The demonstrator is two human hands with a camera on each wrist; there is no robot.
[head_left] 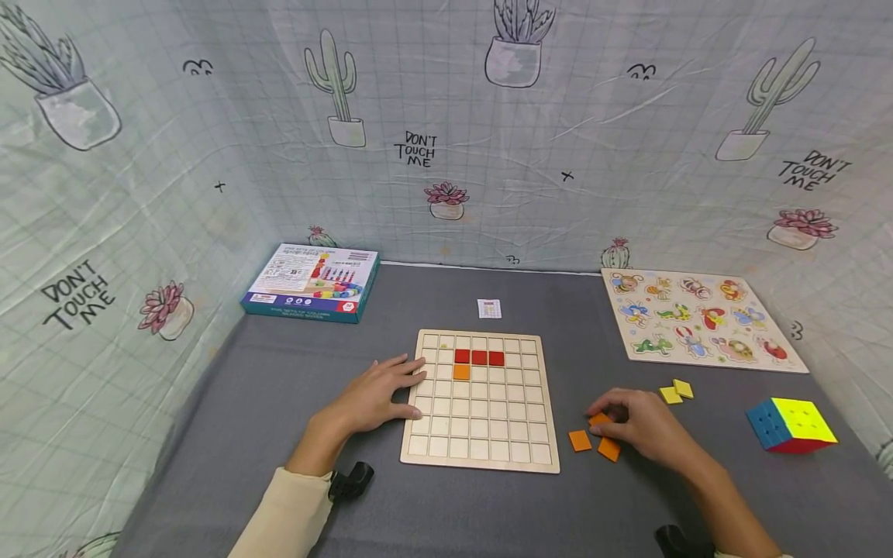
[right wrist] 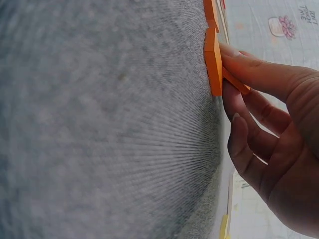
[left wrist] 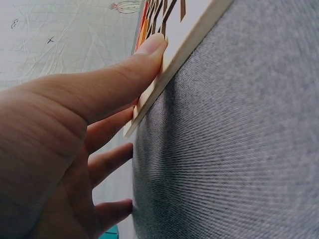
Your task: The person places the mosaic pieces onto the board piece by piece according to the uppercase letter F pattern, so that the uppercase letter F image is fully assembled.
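Note:
A wooden grid board (head_left: 480, 430) lies mid-table, with a row of red square tiles (head_left: 479, 357) and one orange tile (head_left: 461, 372) in its cells. My left hand (head_left: 373, 395) rests at its left edge, fingers spread, the thumb (left wrist: 149, 50) lying on the rim in the left wrist view. Right of the board, my right hand (head_left: 638, 426) pinches an orange tile (right wrist: 236, 81) between thumb and fingers, tilted. Two more orange tiles lie beside it on the cloth: one flat (head_left: 580, 441) to the left, another (head_left: 609, 449) just under the fingers.
Two yellow tiles (head_left: 671, 395) lie past the right hand, near a puzzle cube (head_left: 791, 425). An insect picture board (head_left: 705, 318) is at the back right. A boxed game (head_left: 312, 283) sits back left. A small printed card (head_left: 490, 308) lies behind the grid board.

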